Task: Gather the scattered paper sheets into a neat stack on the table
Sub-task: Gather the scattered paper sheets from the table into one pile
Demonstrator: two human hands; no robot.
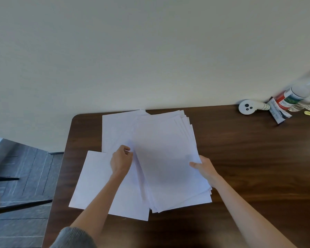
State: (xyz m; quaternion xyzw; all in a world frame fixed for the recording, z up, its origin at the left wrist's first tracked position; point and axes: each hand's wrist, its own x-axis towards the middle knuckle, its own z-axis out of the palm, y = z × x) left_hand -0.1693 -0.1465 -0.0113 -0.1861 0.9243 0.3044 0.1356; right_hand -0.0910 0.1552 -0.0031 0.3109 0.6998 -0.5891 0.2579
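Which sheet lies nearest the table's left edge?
The near-left sheet; the far-left sheet and the fanned pile in the right hand lie further in.

Far right: bottles (pixel 304 92); white disc (pixel 247 106); wrapper (pixel 277 111)

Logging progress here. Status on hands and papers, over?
Left hand pinches a sheet by its edge. Right hand grips the fanned pile, edges uneven. More loose sheets left of it, unstacked. Bottles far right, clear.
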